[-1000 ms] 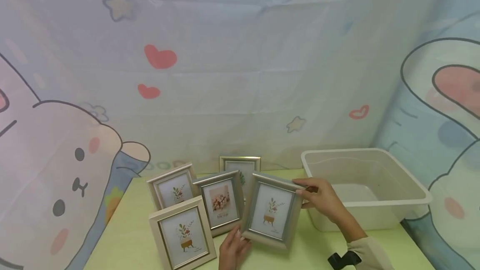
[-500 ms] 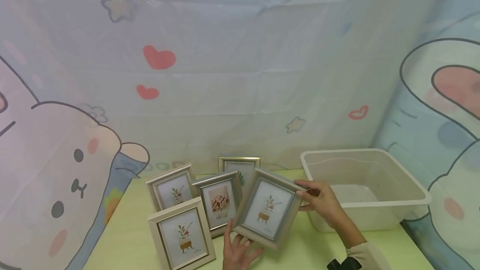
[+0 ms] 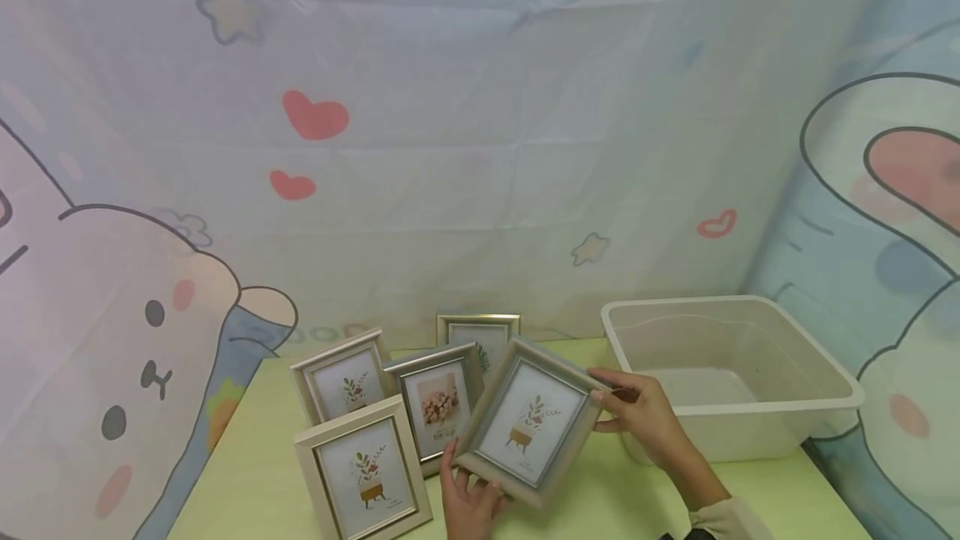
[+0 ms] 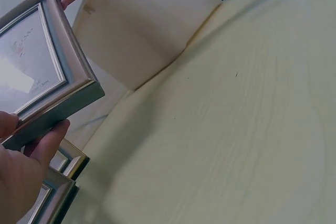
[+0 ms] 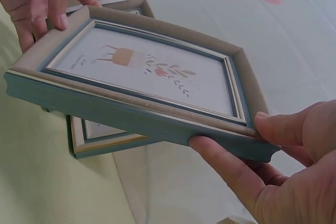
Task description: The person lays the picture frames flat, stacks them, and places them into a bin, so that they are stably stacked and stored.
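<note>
Both hands hold a silver-grey picture frame (image 3: 534, 423), raised and tilted over the table, with a potted-plant print facing up. At its lower left corner my left hand (image 3: 470, 505) pinches the edge, thumb on the front and fingers underneath, as the left wrist view shows. My right hand (image 3: 643, 411) grips the opposite upper right corner, thumb on the face side (image 5: 157, 74) of the frame. Just left of it stands a silver frame (image 3: 441, 402) with a pink flower picture, partly overlapped by the held one.
Two cream frames, one in front (image 3: 365, 469) and one behind (image 3: 347, 373), stand at the left of the green table (image 3: 232, 465). A gold-edged frame (image 3: 480, 321) is at the back. On the right sits a large beige plastic bin (image 3: 750, 432). A cartoon-print cloth (image 3: 480, 148) hangs behind.
The held picture frame has tilted further, its lower end swinging left. My left hand let its fingers spread, then took the lower left corner again; my right hand kept its grip.
</note>
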`<act>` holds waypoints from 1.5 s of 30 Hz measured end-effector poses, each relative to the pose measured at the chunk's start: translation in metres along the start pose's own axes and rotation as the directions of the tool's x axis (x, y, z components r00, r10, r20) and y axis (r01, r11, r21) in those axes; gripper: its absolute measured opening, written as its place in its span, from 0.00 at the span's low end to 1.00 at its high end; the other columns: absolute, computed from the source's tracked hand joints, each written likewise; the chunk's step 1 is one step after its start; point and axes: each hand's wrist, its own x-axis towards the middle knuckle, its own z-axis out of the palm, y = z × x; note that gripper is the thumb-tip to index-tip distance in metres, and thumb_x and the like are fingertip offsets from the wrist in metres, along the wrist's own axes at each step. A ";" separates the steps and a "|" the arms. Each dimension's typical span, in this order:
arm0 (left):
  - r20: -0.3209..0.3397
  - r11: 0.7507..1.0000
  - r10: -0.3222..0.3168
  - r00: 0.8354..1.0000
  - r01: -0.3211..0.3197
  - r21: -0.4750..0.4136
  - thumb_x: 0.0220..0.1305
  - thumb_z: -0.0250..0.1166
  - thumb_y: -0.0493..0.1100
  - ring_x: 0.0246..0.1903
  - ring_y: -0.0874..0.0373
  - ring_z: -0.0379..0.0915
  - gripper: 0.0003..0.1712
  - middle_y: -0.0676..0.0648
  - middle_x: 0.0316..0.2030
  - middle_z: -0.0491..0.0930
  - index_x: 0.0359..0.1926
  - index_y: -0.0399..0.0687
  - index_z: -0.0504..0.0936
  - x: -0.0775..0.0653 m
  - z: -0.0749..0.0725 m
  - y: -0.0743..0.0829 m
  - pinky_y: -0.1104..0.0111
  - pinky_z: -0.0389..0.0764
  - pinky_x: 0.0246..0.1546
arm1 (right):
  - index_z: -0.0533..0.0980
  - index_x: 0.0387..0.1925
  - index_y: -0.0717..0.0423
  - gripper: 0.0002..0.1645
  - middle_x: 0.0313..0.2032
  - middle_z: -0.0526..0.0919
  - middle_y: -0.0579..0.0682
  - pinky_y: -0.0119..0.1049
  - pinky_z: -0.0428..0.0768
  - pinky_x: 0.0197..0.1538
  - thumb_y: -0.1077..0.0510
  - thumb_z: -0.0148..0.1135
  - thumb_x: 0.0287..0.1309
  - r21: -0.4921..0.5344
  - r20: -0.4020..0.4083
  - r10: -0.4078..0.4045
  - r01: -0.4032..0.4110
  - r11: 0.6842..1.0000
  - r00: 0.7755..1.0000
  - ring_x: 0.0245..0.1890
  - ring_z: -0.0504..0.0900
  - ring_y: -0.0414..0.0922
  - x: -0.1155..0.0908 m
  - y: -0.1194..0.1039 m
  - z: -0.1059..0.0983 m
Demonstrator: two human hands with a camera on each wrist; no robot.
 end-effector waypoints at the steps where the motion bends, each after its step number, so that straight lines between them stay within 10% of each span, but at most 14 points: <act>1: -0.001 1.000 0.012 1.000 -0.012 0.008 0.57 0.61 0.23 0.50 0.46 0.80 0.55 0.30 0.65 0.62 0.77 0.50 0.40 0.000 0.000 0.001 0.53 0.87 0.42 | 0.66 0.66 0.74 0.31 0.52 0.76 0.70 0.42 0.88 0.42 0.65 0.61 0.65 0.006 -0.001 0.001 -0.001 1.000 1.000 0.40 0.85 0.41 -0.001 0.001 0.000; 23: 0.146 0.980 -0.013 0.989 -0.016 0.197 0.58 0.62 0.23 0.52 0.39 0.79 0.51 0.25 0.63 0.63 0.76 0.47 0.47 0.002 -0.014 0.056 0.48 0.86 0.40 | 0.64 0.65 0.77 0.34 0.50 0.79 0.69 0.42 0.88 0.45 0.68 0.65 0.60 0.001 0.060 -0.028 0.028 1.000 0.998 0.42 0.85 0.42 -0.012 0.014 -0.010; 34: 0.190 0.930 -0.004 0.982 -0.066 0.361 0.57 0.59 0.20 0.48 0.41 0.81 0.49 0.25 0.60 0.68 0.76 0.45 0.51 0.002 -0.015 0.083 0.51 0.88 0.37 | 0.73 0.63 0.66 0.33 0.51 0.81 0.69 0.34 0.86 0.42 0.68 0.69 0.54 -0.304 0.018 -0.061 0.063 0.950 0.998 0.46 0.84 0.54 -0.012 0.015 -0.001; 45: 0.337 0.853 -0.016 0.942 -0.162 0.496 0.58 0.61 0.21 0.43 0.47 0.83 0.47 0.29 0.55 0.70 0.76 0.50 0.56 0.012 -0.015 0.103 0.62 0.88 0.34 | 0.70 0.66 0.63 0.37 0.51 0.82 0.67 0.35 0.87 0.41 0.67 0.70 0.55 -0.359 0.034 -0.170 0.171 0.918 0.985 0.46 0.84 0.57 -0.011 0.016 -0.001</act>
